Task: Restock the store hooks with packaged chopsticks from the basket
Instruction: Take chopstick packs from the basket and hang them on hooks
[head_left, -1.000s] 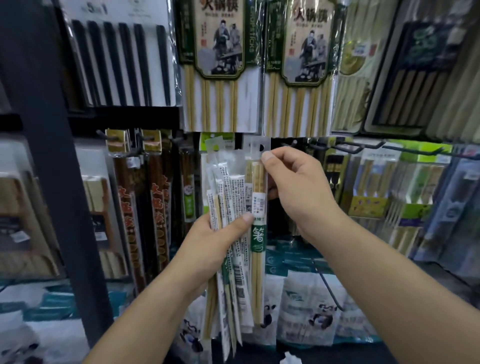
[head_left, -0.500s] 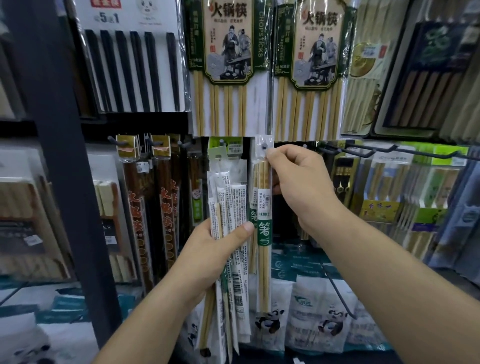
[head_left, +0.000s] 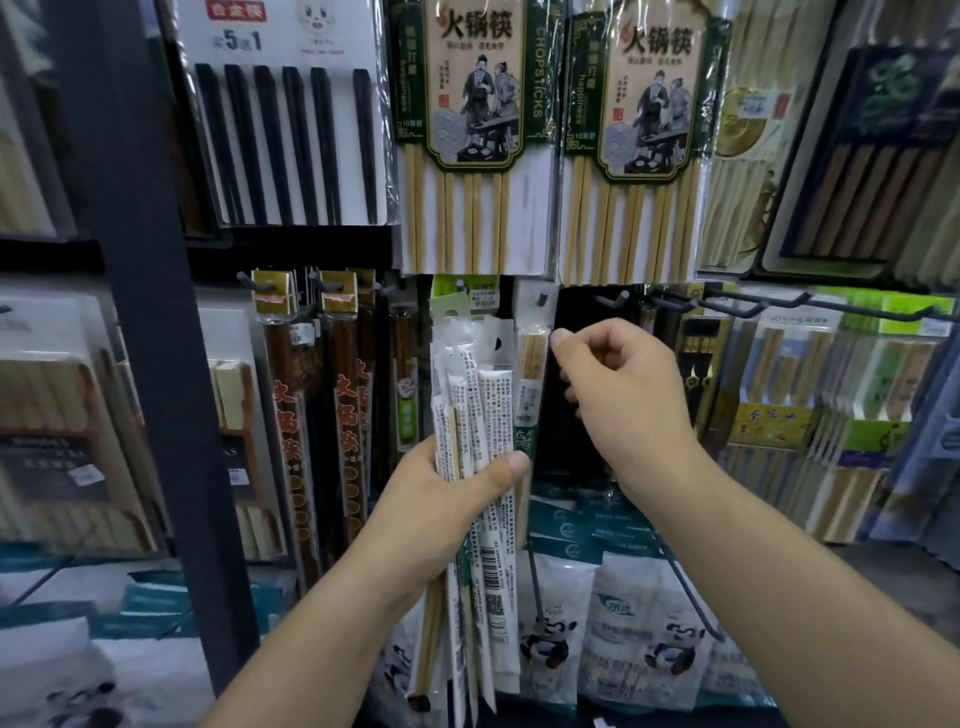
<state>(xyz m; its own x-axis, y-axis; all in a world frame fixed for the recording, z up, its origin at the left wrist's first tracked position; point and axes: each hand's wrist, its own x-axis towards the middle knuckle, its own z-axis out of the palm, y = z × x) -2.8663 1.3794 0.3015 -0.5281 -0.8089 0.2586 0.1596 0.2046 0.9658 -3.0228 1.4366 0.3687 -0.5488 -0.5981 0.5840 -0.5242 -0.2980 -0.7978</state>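
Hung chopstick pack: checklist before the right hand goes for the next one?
1. Hung pack seated: its hang hole sits over the hook. Ok.
2. Right hand clear of the pack: fingers curled, one fingertip at the pack's edge; contact unclear. Cannot tell.
3. Left hand grips the bundle, thumb across the front. Ok.
4. Next pack reachable: hang tabs fan out at the bundle's top, holes visible. Ok.
5. Room left on the hook behind the pack: hidden. Cannot tell.
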